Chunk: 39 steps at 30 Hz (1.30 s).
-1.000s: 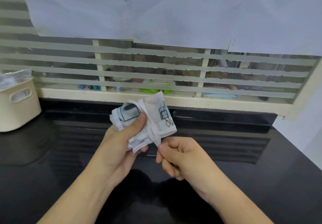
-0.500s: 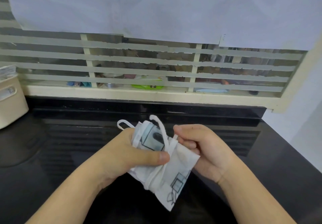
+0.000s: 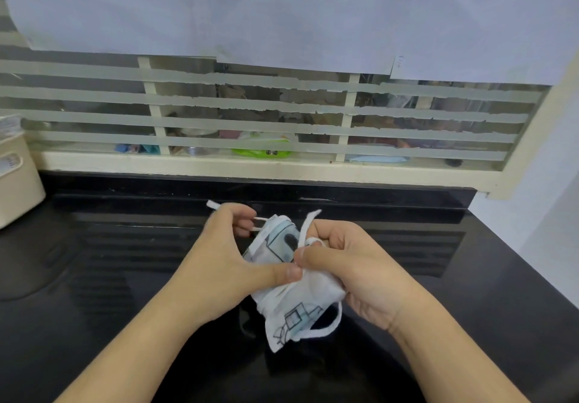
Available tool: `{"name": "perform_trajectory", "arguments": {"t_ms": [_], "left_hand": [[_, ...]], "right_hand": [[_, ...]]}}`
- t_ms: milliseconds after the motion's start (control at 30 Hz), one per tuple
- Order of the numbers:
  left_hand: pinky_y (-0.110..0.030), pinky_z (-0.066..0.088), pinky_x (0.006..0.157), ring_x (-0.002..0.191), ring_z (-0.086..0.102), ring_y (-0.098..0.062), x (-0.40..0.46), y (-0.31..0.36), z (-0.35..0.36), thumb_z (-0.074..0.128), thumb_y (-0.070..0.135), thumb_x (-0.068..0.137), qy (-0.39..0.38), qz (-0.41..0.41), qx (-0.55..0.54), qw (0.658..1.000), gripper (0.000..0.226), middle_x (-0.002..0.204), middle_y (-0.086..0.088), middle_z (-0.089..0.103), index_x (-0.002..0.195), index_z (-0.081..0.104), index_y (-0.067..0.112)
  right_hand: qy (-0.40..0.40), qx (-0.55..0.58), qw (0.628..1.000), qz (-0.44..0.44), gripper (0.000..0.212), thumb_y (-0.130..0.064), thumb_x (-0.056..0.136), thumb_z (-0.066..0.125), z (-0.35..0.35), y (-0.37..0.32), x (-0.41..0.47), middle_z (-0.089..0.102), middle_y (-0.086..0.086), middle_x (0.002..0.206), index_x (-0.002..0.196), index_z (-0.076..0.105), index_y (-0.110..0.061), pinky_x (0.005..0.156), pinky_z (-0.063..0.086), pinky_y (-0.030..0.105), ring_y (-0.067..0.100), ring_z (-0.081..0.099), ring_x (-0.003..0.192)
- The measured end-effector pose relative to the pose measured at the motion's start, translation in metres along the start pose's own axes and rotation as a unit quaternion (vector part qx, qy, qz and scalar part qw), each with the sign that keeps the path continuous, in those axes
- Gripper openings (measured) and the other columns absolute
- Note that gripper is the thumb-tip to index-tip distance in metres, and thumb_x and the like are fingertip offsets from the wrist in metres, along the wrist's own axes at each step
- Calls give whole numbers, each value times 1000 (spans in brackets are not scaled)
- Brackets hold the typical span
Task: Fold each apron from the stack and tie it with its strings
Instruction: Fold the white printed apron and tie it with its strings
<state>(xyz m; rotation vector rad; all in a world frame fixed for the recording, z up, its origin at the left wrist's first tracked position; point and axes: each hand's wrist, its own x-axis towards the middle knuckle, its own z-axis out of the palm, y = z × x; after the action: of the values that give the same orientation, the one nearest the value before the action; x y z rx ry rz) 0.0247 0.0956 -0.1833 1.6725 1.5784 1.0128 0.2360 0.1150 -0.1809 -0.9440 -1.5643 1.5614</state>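
A small folded white apron (image 3: pixel 294 305) with a blue and grey print is held between both hands above the black counter (image 3: pixel 94 277). My left hand (image 3: pixel 228 261) grips its left side, thumb pressed across the bundle, fingers curled round a white string end (image 3: pixel 216 206). My right hand (image 3: pixel 351 264) holds the right side and has another white string (image 3: pixel 305 230) looped over a finger, pinched by the thumb. A string loop (image 3: pixel 326 329) hangs below the bundle.
A cream plastic basket (image 3: pixel 15 177) stands at the far left of the counter. Behind the counter runs a cream sill and a striped frosted window (image 3: pixel 282 114) with paper sheets taped above. A white wall closes the right side.
The bundle dropped from chest height toward the counter and turned. My right hand moved from below it to its right side and took up a string; the left now holds a string end.
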Motion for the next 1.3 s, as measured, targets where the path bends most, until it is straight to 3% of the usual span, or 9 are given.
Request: {"name": "perform_trajectory", "arguments": {"t_ms": [67, 200, 267, 467, 600, 700, 900, 1067, 1300], "left_hand": [[-16, 43, 86, 114, 46, 10, -2, -3, 2, 97, 65, 43, 53, 46, 34, 997, 96, 121, 30, 45, 121, 43, 51], [-20, 53, 76, 92, 66, -9, -8, 2, 9, 92, 36, 73, 3, 123, 3, 992, 32, 97, 13, 70, 97, 71, 40], [-24, 57, 77, 85, 69, -12, -9, 2, 13, 88, 26, 81, -16, 112, -33, 993, 20, 91, 10, 74, 92, 75, 36], [-34, 60, 87, 92, 71, -20, -5, -1, 8, 77, 19, 92, -57, 97, -105, 988, 12, 97, 0, 75, 101, 75, 26], [-32, 59, 86, 93, 71, -21, -5, -1, 9, 68, 29, 96, -45, 93, -147, 984, 8, 95, -1, 74, 101, 75, 27], [-24, 55, 74, 81, 68, -19, -4, 1, 11, 70, 23, 98, 0, 101, -129, 986, 8, 85, 1, 72, 93, 73, 27], [-32, 54, 74, 79, 68, -20, -1, -2, 1, 71, 19, 96, 56, 93, -104, 989, 12, 81, 0, 71, 87, 75, 27], [-35, 55, 80, 84, 68, -17, -5, 0, -1, 66, 16, 98, 19, 140, -81, 987, 14, 91, 1, 71, 95, 73, 27], [-45, 54, 71, 72, 61, -25, -1, -3, -8, 63, 23, 99, 15, 136, -7, 991, 11, 75, -4, 66, 92, 70, 28]], "right_hand": [[31, -2, 999, 12, 18, -15, 82, 73, 2, 2, 3, 50, 15, 84, 79, 56, -8, 69, 34, 48, 33, 47, 77], [65, 6, 998, 25, 16, -17, 79, 69, 8, 8, 7, 50, 15, 82, 68, 58, -18, 65, 30, 48, 33, 45, 78], [66, 5, 997, 29, 12, -18, 80, 68, 10, 10, 8, 52, 16, 83, 73, 60, -14, 66, 31, 48, 34, 46, 79], [29, 7, 999, 24, 23, -8, 97, 58, 11, 7, 6, 42, 13, 77, 105, 54, 13, 42, 20, 25, 18, 29, 53], [-10, 3, 1000, 11, 11, -3, 101, 53, 14, 4, 3, 35, 5, 65, 98, 63, 0, 42, 19, 23, 12, 22, 48], [-30, -2, 1000, 8, 31, -11, 104, 55, 20, 4, 2, 36, -2, 63, 77, 60, -25, 47, 22, 24, 11, 25, 49], [-82, 2, 997, 6, 10, -11, 98, 60, 26, 6, 0, 42, -5, 70, 98, 55, -20, 55, 24, 28, 11, 31, 58], [-96, -16, 995, -2, 11, -7, 106, 55, 25, 4, -3, 48, -8, 70, 115, 58, -12, 47, 27, 23, 10, 30, 53], [-75, -39, 996, -34, 16, -7, 104, 62, 13, -1, -1, 43, 2, 63, 94, 72, -14, 46, 20, 25, 15, 25, 49]]}}
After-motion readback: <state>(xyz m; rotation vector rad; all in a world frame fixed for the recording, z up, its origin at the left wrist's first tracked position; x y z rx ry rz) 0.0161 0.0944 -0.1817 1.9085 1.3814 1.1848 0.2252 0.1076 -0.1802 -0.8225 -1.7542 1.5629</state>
